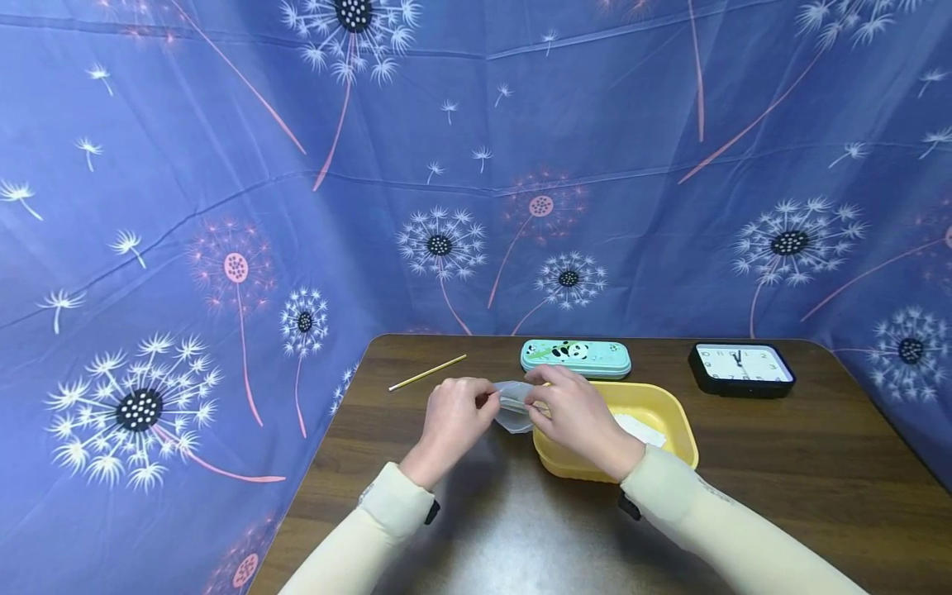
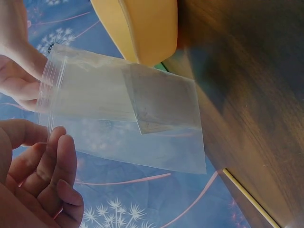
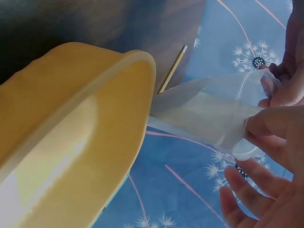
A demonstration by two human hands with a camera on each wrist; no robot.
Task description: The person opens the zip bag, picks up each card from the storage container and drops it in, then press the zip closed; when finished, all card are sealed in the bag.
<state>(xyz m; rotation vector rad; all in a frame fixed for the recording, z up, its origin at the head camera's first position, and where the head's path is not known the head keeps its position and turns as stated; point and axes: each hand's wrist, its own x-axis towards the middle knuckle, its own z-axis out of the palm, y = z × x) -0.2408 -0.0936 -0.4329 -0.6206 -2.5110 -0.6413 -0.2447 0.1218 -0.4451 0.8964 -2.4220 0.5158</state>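
Between the two hands hangs a clear zip-lock bag (image 1: pixel 513 420), its zip edge toward the fingers and its body reaching away from them. My left hand (image 1: pixel 456 416) pinches the zip edge on one side with thumb and index finger. On the other side my right hand (image 1: pixel 574 411) grips the same edge, thumb against the plastic. In the left wrist view a thin, pale flat piece (image 2: pixel 166 102) lies inside the bag toward its bottom. The bag's mouth shows a rounded gap near the right fingers in the right wrist view.
Right of the bag stands a yellow plastic tub (image 1: pixel 568 469) with white paper (image 1: pixel 640 430) inside. Behind it lies a mint panda pencil case (image 1: pixel 576 355). A black clock (image 1: pixel 744 370) is at the back right, a yellow pencil (image 1: pixel 427 373) at the back left.
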